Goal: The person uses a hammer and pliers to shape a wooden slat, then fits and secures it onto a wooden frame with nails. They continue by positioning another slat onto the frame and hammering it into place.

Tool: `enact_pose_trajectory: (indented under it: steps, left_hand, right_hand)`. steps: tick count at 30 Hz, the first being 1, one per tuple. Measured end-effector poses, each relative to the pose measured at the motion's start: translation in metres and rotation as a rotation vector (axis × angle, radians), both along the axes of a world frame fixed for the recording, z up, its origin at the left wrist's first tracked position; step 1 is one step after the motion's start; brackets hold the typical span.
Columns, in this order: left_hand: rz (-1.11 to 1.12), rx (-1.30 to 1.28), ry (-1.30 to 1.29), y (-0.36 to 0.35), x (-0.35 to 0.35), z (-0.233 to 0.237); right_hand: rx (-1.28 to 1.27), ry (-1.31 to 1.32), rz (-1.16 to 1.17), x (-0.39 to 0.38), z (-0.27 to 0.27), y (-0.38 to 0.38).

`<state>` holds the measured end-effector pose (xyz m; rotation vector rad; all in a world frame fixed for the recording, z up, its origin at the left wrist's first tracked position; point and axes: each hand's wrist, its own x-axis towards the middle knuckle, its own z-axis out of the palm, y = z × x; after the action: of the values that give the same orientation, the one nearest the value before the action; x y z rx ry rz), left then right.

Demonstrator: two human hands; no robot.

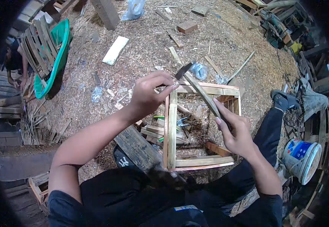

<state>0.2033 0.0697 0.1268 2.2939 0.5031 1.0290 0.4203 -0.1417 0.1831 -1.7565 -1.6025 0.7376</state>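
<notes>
A wooden frame (172, 132) of thin slats stands between my legs. My left hand (152, 92) is at its upper left corner, thumb and fingertips pinched together; what they hold is too small to make out. In my right hand (235, 130) is the wooden handle of a hammer (200, 90). The hammer's dark head is just above the same corner, close to my left fingertips. A worn wooden plank (140, 145) lies left of the frame.
Wood shavings and offcuts cover the ground, with a brick-like block (187, 27) and a white board (115, 50) ahead. A green wheelbarrow (60, 56) holds slats at left, near another person (15, 62). A white bucket (302, 160) stands at right.
</notes>
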Motion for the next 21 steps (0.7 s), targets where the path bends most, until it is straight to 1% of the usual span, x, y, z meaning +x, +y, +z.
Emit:
enact_pose_trajectory:
  steps: [1, 5, 7, 8, 10, 11, 12, 14, 16, 18, 19, 21]
  left_hand:
    - [-0.001, 0.001, 0.002, 0.000, 0.000, 0.000]
    - [0.007, 0.020, 0.023, 0.000, -0.002, 0.001]
    - [-0.003, 0.048, 0.025, 0.003, -0.002, -0.003]
    - [0.018, 0.047, 0.026, 0.004, -0.003, -0.004]
    - [-0.033, 0.037, -0.026, 0.003, -0.003, -0.003]
    - [-0.047, 0.022, -0.028, 0.003, -0.004, -0.003]
    - [-0.029, 0.022, -0.023, 0.003, -0.005, -0.003]
    - [-0.030, 0.065, -0.037, 0.003, -0.005, -0.003]
    - [-0.034, 0.049, -0.012, 0.002, -0.004, -0.001]
    - [-0.002, -0.006, -0.024, 0.000, -0.001, -0.001]
    - [-0.003, -0.010, -0.025, 0.000, -0.001, -0.001]
    - [0.028, -0.066, 0.016, -0.001, -0.001, -0.001]
  right_hand:
    - [0.111, 0.006, 0.027, -0.001, -0.008, 0.001]
    - [0.138, 0.018, 0.075, -0.005, -0.005, 0.002]
    - [0.002, 0.016, 0.049, -0.005, 0.003, 0.000]
    - [0.002, 0.017, 0.070, -0.005, 0.005, 0.000]
    - [0.009, 0.018, 0.053, -0.005, 0.008, -0.001]
    - [0.054, -0.021, 0.070, -0.005, 0.005, -0.001]
    - [0.055, -0.016, 0.088, -0.005, 0.004, -0.002]
    - [0.000, -0.005, 0.038, -0.006, 0.004, -0.004]
    - [-0.027, -0.009, 0.028, -0.006, 0.006, -0.005]
    - [0.018, -0.025, 0.030, -0.004, 0.002, -0.006]
    - [-0.100, 0.011, -0.027, -0.008, 0.014, -0.005]
    - [-0.061, -0.011, -0.003, -0.007, 0.013, -0.005]
